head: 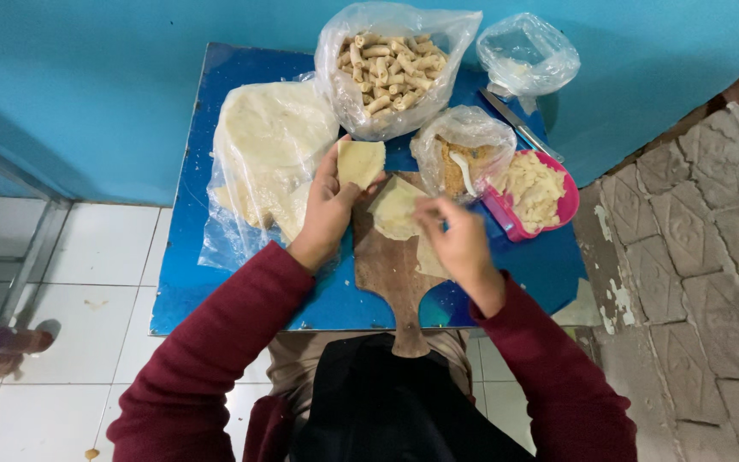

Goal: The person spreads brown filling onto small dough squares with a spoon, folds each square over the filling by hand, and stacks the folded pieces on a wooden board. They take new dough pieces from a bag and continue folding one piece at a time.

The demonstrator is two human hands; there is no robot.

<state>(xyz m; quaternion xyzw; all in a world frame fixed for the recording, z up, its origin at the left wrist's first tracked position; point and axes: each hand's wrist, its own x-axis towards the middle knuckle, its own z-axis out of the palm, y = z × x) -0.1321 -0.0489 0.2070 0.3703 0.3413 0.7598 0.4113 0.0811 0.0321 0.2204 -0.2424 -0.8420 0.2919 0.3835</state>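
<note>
Nearest to us, one wooden board [391,265] lies on the table with its handle pointing back at our lap, and two pale dough sheets rest on it: one wrapper on the board [395,208] at its far end, another [428,257] at its right edge, partly under our right hand [455,242]. That hand hovers low over the board with fingers curled and fingertips pinched together at the near wrapper; we cannot tell whether anything is caught between them. Our left hand [328,211] reaches forward from the left, palm turned up, fingers and thumb closed around one small square wrapper [361,162], held just above the board's far left corner. Both arms wear dark red sleeves.

Farther out we count four clear plastic bags: a large bag of stacked wrappers [263,158] on the left, a bag of rolled pastries [391,68] at the far centre, a small bag of brown crumbs [464,154] to the right, and a nearly empty bag [528,53] at the far right corner. One pink bowl [568,204] of pale filling sits right of the board, and one knife [519,126] lies beyond it.

Everything stands on a scuffed blue table [215,282] against a turquoise wall [87,77]; white floor tiles [96,257] lie left, grey patterned paving [703,274] right.
</note>
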